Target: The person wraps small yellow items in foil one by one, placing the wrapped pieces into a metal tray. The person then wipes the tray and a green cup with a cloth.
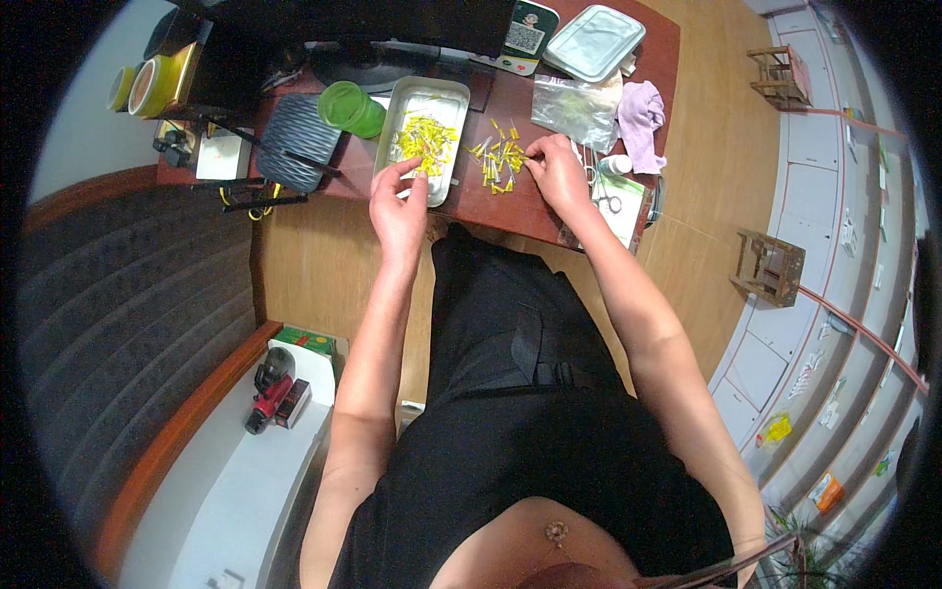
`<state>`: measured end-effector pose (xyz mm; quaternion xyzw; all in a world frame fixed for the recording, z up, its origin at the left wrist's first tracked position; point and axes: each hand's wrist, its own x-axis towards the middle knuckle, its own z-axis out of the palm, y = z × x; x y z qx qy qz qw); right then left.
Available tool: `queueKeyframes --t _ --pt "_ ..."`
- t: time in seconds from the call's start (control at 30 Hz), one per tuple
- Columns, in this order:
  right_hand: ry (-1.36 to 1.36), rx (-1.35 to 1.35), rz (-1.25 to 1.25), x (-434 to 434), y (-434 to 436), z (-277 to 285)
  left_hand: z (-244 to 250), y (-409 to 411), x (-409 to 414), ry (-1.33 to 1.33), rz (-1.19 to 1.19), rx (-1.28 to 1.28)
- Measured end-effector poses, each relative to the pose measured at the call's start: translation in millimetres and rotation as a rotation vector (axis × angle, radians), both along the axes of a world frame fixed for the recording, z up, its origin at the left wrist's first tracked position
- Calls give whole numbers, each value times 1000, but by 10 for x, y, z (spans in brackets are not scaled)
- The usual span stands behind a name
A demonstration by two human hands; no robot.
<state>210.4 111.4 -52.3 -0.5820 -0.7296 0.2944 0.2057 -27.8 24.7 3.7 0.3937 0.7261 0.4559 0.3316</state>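
A rectangular metal tray on the red-brown desk holds a heap of small yellow-hubbed pieces that look like needles. My left hand is over the tray's near left part, thumb and forefinger close to the heap; whether a piece is between them is unclear. To the tray's right, a loose pile of the same yellow pieces lies on the desk. At this pile's right edge is my right hand, fingertips together at a yellow piece; a firm hold cannot be made out.
A green plastic cup stands left of the tray. On the right are a clear plastic bag, a metal lid, a lilac cloth, a white bottle and scissor-handled metal instruments. A dark monitor stands behind.
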Motion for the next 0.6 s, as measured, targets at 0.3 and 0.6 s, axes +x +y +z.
queueKeyframes --t 0.3,0.6 --pt "-120 50 84 10 15 -5 39 -77 234 -97 -8 33" --pt "175 -199 34 147 -288 186 22 -95 456 -44 -240 19"
